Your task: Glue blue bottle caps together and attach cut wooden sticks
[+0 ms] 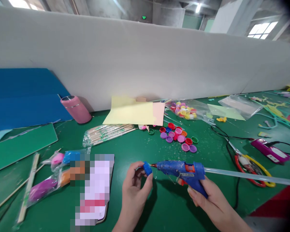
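Between thumb and fingers, my left hand (137, 183) pinches a small blue bottle cap (147, 168). My right hand (211, 199) is wrapped round the handle of a blue hot glue gun (178, 169). The gun's nozzle points left, at the cap, and its tip is very close to or touching the cap's edge; I cannot tell which. A long clear glue stick (241, 175) sticks out of the gun's rear. Thin strings of glue hang from the gun. Beyond my hands lie several loose bottle caps (181, 138) in pink, purple, red, orange, green and blue.
Left are a phone (96, 187), bagged clay (43, 190), a bundle of wooden sticks (108, 133) and a pink tumbler (76, 109). Yellow paper (130, 112) and bagged caps (185, 111) lie behind. Right are scissors (263, 180) and a purple device (270, 150) with a black cable (228, 153).
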Motion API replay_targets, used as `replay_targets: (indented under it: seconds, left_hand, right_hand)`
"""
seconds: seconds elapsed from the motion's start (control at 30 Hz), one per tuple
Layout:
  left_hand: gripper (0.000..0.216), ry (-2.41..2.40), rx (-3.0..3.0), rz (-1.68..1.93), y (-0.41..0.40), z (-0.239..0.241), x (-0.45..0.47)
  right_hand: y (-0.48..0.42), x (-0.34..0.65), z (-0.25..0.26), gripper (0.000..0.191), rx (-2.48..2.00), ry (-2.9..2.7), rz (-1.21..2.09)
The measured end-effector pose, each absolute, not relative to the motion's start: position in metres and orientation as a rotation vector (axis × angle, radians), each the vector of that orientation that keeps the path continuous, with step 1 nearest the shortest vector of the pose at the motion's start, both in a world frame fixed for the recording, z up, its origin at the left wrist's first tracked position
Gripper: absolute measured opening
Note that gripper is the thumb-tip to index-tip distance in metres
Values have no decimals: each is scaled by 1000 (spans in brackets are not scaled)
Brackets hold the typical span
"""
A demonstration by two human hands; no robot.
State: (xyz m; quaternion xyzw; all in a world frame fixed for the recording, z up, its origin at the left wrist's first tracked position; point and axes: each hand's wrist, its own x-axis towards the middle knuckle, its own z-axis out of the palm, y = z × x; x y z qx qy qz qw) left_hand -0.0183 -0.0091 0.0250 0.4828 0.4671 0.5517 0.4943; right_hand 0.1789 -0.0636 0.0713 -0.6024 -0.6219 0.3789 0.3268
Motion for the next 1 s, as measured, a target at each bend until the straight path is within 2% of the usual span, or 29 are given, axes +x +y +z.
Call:
replay_targets:
  seconds: [0.37,0.53,1.0]
  left_hand:
    - [29,1121,1238,1404,-7,25,-18]
    - [28,1133,1356,1417,-9,23,-18]
    - [33,1214,2200,1321,-4,25,-26]
  right_hand:
    - [-64,179,71,30,-1562,-1638,1011]
    - [-65,175,71,30,-1607,-1641,922]
    - [-62,189,88,39,-1748,-2141,736]
